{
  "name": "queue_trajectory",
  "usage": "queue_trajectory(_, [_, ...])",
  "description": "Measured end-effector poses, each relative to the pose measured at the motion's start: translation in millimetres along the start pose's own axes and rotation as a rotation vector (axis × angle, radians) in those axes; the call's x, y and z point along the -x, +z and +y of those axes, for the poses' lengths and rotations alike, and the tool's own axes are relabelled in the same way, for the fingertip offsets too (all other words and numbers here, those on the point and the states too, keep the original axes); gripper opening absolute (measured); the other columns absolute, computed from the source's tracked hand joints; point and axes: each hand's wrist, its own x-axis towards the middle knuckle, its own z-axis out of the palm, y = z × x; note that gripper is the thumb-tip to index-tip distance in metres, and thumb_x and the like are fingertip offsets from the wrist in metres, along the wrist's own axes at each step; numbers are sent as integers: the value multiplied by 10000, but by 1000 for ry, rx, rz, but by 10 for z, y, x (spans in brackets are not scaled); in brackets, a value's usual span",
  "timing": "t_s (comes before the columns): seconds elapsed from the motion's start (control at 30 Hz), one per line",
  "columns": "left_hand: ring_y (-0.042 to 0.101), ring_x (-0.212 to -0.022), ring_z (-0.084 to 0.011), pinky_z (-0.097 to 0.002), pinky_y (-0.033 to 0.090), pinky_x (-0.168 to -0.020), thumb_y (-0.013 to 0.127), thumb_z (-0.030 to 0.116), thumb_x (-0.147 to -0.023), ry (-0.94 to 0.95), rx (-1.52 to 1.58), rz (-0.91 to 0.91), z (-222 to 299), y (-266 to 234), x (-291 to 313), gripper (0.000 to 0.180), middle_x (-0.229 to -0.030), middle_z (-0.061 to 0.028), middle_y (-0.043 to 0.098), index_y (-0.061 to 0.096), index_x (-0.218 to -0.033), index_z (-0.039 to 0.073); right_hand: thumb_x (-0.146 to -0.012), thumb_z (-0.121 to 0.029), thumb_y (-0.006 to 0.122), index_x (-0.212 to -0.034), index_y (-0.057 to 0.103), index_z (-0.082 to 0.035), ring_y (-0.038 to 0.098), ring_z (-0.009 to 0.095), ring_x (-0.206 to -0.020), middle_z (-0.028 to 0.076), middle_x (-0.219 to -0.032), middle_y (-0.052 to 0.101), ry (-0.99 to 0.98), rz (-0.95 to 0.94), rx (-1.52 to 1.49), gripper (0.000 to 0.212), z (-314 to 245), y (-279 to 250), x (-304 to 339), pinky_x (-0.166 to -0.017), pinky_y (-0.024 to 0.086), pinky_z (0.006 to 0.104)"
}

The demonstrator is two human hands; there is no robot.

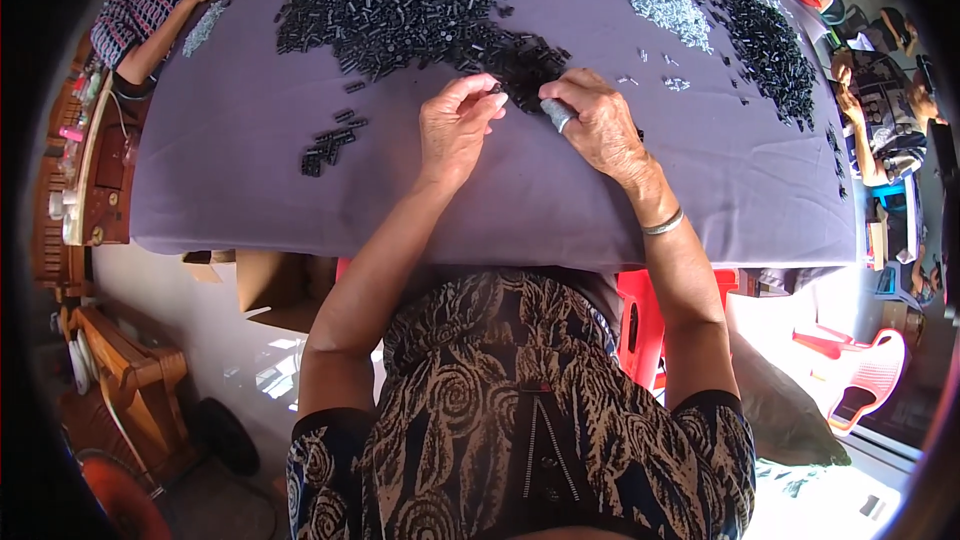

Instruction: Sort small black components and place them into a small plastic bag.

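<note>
My left hand (pixel 455 132) is raised just above the cloth-covered table, thumb and forefinger pinched on a small black part (pixel 497 89). Opposite it, my right hand (pixel 600 128) is closed, its fingertips close to the near edge of a dark heap. Whatever it may hold is too small or hidden to make out. A grey wrap (pixel 557 115) covers one of its fingers. Beyond both hands spreads a large pile of small black cylindrical parts (pixel 400 5). A little cluster of black pieces (pixel 328 147) lies to the left of my left hand.
Small silvery pieces (pixel 668 12) and another black pile (pixel 770 55) lie at the far right of the purple-grey tablecloth (pixel 230 180). One person (pixel 150 15) works at the far left, others at the right. A red stool (pixel 640 320) and pink chair (pixel 870 380) stand below.
</note>
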Motion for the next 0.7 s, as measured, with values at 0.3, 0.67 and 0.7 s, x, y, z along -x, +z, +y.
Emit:
queue_trajectory(0.3, [616,-688,-78,-192,443,-535,688,96,-781,-20,-29,3,15,1,14,206,-852,-6,635,634,-976,57,-704,4,599,-874,633,-41,578,306,-829,108,-846,591,65,-16,-56,178,-25,-28,-25,-725,478,375])
queue_trajectory(0.67, [607,-661,-79,-190,435,-535,688,78,-777,5,-37,-9,16,25,19,195,-847,-13,634,635,-962,43,-634,60,547,-865,626,-50,544,305,-854,93,-846,580,6,-72,45,268,139,29,-79,-759,469,387])
queue_trajectory(0.7, [604,-658,-79,-189,433,-535,688,73,-775,21,-27,-22,12,22,18,196,-840,-15,632,634,-961,38,-632,56,549,-847,621,-48,535,300,-852,90,-835,575,9,-97,68,249,140,34,-85,-759,467,391])
